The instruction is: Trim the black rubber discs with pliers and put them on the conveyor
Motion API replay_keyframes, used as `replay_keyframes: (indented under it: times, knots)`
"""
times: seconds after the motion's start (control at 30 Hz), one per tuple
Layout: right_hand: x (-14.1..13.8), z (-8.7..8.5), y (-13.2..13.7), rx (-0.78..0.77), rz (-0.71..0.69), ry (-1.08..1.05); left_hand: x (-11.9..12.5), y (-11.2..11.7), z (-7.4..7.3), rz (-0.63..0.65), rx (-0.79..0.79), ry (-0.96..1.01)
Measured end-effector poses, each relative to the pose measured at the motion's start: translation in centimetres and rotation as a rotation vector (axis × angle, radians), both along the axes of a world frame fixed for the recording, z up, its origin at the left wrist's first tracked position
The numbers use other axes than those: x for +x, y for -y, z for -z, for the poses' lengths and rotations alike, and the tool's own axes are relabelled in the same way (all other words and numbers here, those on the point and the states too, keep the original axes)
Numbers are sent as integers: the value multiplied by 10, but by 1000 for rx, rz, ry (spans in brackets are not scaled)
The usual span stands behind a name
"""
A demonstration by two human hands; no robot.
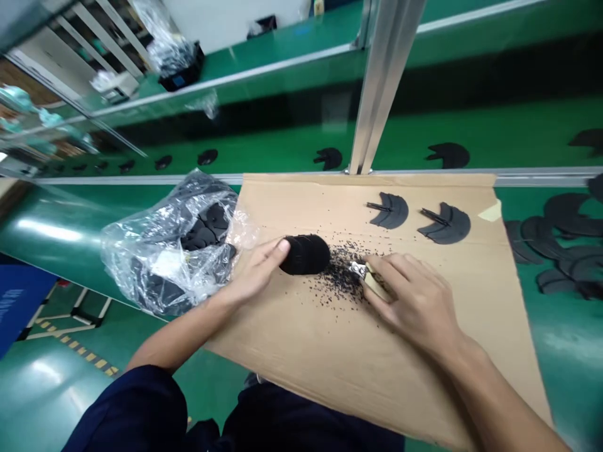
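Cardboard lies flat on the green counter, and both hands work on it. The left hand reaches in from 7 o'clock with its fingers stretched out and close together, their tips touching the left end of a black stack of thin curved pieces, which sits on the cardboard near the middle of the sheet. The thumb is hidden, so I cannot tell whether that grip closes around the stack or only steadies it.

The right hand comes in from 5 o'clock, its grip curled tight around a small cutter with a tan handle and a metal nose. The nose points toward the stack and stops just short of it. Black crumbs are scattered on the cardboard between the cutter and the stack.

At 1 o'clock from the stack, two fanned sets of black pieces lie side by side, apart from each other. At 9 o'clock, a crumpled clear plastic bag holding more black parts rests half on the cardboard's edge. At 3 o'clock, off the sheet, loose black pieces overlap on the counter. At 12 o'clock, a metal post rises at the cardboard's far edge, and beyond it a green belt carries single black pieces.
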State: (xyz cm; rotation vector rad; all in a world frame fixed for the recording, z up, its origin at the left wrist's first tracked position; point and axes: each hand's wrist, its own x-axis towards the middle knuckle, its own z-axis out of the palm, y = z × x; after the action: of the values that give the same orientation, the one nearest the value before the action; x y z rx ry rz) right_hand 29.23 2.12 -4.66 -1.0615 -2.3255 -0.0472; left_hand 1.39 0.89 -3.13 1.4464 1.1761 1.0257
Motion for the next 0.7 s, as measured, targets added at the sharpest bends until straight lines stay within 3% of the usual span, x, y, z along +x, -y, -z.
replay_keyframes:
  times: [0.1,0.23,0.37,0.57,0.7]
  knots:
    - [-1,3,0,35,-35,12,-31,-41,-18,-41,21,-117]
    - [-1,5,3,49,-36,5,-65,-125,-39,-106,393,-593]
    - [0,5,6,4,-30,12,-77,-194,-33,-121,437,-1049]
    - [2,6,8,-57,28,36,-73,-224,-12,-118,344,-1167]
    - [0,4,9,-34,46,44,-39,-236,-3,-105,334,-1154]
